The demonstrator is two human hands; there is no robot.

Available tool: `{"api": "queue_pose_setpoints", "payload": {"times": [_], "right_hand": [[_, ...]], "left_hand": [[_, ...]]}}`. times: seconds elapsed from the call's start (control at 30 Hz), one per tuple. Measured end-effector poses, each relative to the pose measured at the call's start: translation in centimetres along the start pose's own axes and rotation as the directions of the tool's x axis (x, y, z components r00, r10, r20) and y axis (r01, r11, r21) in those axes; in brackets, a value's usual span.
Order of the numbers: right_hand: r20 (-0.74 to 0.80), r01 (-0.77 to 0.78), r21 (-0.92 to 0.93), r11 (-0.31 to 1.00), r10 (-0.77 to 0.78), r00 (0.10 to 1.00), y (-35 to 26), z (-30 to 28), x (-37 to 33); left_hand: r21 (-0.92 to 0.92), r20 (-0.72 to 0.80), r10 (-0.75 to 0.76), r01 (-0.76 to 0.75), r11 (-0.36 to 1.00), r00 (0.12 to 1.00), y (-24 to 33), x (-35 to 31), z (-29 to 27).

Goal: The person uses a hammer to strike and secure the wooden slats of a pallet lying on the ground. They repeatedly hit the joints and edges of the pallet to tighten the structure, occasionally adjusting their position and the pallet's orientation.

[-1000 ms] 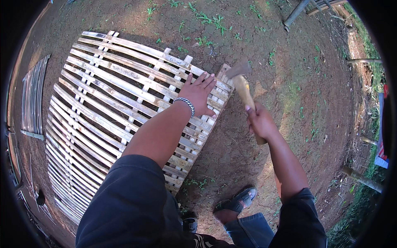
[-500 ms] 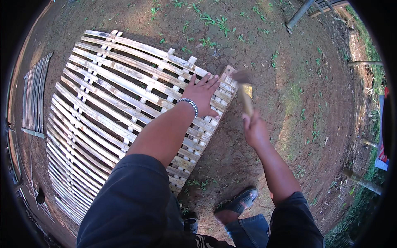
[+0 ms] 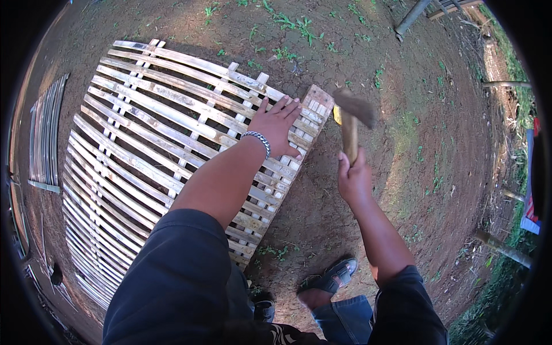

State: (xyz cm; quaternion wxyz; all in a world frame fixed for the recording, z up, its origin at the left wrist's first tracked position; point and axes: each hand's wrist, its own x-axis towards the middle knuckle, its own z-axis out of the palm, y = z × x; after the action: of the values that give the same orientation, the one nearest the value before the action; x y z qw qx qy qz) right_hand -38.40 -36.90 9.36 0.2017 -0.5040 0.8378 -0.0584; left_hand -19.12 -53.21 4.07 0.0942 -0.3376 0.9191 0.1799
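A lattice panel of pale bamboo slats (image 3: 155,113) lies on the ground in front of me, its slats crossing narrower strips. My left hand (image 3: 275,126) rests flat on the panel near its right end, fingers spread, holding nothing. In my right hand (image 3: 355,179) is a hammer (image 3: 349,135), gripped by its wooden handle. The hammer's dark head, slightly blurred, hangs to the right of the panel's end, apart from it. A wooden board (image 3: 318,98) runs along that end, mostly under the slat tips.
A bundle of bamboo strips (image 3: 47,132) lies on the dirt at the far left. Wooden posts (image 3: 503,248) and grass border the right side. Another post (image 3: 413,18) stands at the top right. My sandalled foot (image 3: 333,277) is below the hammer.
The hammer head has swung away from the panel's end, up and to the right. My left hand stays pressed on the slats; the whole view has shifted slightly.
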Motion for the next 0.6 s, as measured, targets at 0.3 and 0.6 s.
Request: {"api": "queue_pose_setpoints", "payload": {"times": [0.3, 0.6], "right_hand": [[0.22, -0.055, -0.082, 0.995, 0.072, 0.973, 2.5, -0.9, -1.2], [0.252, 0.012, -0.181, 0.983, 0.034, 0.967, 12.3, -10.7, -10.5]], "left_hand": [[0.027, 0.056, -0.023, 0.022, 0.999, 0.998, 2.0, 0.3, -1.2], [0.059, 0.229, -0.313, 0.308, 0.95, 0.922, 8.5, -6.2, 0.3]]}}
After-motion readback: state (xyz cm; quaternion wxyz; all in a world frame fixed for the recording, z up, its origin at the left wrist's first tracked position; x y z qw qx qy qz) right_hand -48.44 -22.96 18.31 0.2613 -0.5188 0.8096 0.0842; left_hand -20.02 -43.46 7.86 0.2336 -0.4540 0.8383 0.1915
